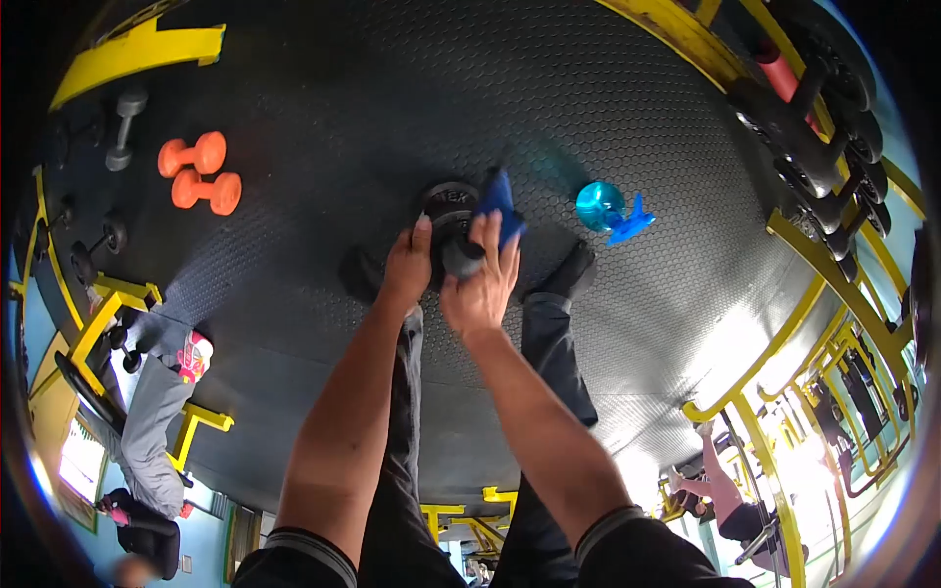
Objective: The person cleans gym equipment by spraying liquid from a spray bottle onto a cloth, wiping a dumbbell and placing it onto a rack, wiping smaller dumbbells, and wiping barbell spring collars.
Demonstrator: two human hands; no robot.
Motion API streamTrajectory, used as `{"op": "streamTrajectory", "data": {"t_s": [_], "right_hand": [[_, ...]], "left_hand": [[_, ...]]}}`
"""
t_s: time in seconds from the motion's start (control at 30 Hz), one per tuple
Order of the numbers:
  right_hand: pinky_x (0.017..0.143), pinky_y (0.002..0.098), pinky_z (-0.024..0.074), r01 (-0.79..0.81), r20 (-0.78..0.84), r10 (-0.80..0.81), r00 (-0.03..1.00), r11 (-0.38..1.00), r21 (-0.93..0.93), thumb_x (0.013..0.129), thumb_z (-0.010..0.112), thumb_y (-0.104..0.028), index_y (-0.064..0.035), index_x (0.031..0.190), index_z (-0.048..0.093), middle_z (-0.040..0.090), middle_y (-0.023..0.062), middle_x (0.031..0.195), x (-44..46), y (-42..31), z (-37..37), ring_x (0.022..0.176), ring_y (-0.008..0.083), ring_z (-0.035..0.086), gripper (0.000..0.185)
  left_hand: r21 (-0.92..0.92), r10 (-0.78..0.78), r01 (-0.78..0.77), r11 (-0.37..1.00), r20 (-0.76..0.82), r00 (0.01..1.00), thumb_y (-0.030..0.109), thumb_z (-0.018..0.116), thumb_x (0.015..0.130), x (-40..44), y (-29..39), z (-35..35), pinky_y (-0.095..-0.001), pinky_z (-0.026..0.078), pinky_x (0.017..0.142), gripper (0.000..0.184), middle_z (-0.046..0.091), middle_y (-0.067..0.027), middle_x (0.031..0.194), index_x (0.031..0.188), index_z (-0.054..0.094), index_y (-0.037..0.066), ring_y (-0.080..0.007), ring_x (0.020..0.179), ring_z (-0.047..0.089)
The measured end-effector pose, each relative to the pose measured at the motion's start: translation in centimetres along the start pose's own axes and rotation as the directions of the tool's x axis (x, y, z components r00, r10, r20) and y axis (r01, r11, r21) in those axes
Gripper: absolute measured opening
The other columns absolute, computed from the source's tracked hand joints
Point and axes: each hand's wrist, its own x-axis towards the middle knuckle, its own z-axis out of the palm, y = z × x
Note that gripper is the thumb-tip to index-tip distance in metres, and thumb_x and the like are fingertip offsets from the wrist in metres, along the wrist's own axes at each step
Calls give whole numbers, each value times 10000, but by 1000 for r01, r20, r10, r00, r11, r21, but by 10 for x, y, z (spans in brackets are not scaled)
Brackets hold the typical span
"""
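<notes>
Between my feet is a black dumbbell (452, 195), with raised lettering on its round plate and a greyish rounded end nearer me. My left hand (406, 267) is closed on its left side, thumb uppermost. A blue cloth (498, 203) is under the fingers of my right hand (480, 286), pressed against the dumbbell's right side. My hands cover much of the dumbbell. To the right, a spray bottle (599, 206) with clear blue liquid and a blue trigger head lies on the black rubber mat (676, 284).
Two orange dumbbells (208, 192) and a grey dumbbell (125, 129) lie at the left. Yellow racks (833, 323) with weights line the right side. One person (152, 431) stands at the lower left; another person (723, 480) is among equipment at the lower right.
</notes>
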Motion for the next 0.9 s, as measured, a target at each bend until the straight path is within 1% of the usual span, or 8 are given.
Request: {"op": "streamTrajectory", "data": {"t_s": [0.13,0.2,0.27,0.33,0.4,0.47,0.67,0.9], "right_hand": [[1133,488,144,362,258,-319,912,921,-141,669,683,-170,-69,1402,363,279,58,1494,1,-19,7,1381,359,202,807],[1138,488,128,441,286,-393,874,888,-127,681,685,-208,-89,1404,374,291,35,1493,-11,-8,10,1389,339,198,797],[1143,477,142,630,472,-491,732,753,-193,639,705,-207,-115,1419,351,291,38,1489,-21,14,0,1382,330,210,862],[1138,487,145,609,476,-456,752,758,-235,638,689,-181,-97,1417,353,304,51,1484,-32,43,-12,1384,323,219,852],[1126,507,161,433,366,-302,880,827,-358,661,668,-149,-83,1424,329,286,73,1490,-32,59,-23,1386,329,214,838],[1115,511,191,273,234,-220,947,935,-227,659,679,-148,-68,1415,326,291,86,1483,-16,62,-21,1377,344,229,839],[1114,471,210,368,213,-315,925,882,-293,721,673,-218,-113,1361,422,394,49,1425,36,-16,-5,1374,301,247,695],[1130,483,145,818,571,-600,559,510,-265,821,512,-284,-109,1108,656,571,22,1242,-6,-24,27,1348,248,296,366]], "left_hand": [[-436,234,-133,890,187,954,478,359,979,-11,-12,-26,-346,412,937,540,576,-147,1176,1225,524,26,-258,1089,556],[-580,164,44,813,302,939,468,369,982,-18,-2,-30,-319,426,929,507,577,-83,1163,1229,527,56,-184,1057,562],[-428,207,-45,903,340,918,388,364,1002,-9,-12,-32,-312,365,1009,487,544,-108,1268,1313,459,26,-162,1216,473],[-670,-117,500,548,530,840,476,314,991,5,-23,-29,-310,389,979,558,562,-93,1244,1321,454,49,-166,1193,499],[-678,57,336,654,487,871,579,273,957,-12,-4,-37,-342,372,992,678,531,-90,1279,1390,368,66,-182,1196,488],[-676,-150,341,653,326,933,610,354,925,-23,13,-36,-362,287,1055,730,451,-65,1346,1419,314,74,-170,1240,423],[-801,-111,280,529,262,959,670,315,894,-28,3,-33,-429,252,1082,810,346,-104,1435,1467,209,106,-243,1306,363],[-884,-228,310,350,241,943,661,385,861,-48,-1,-46,-460,229,1090,793,231,-134,1488,1464,249,164,-316,1325,310]]}}
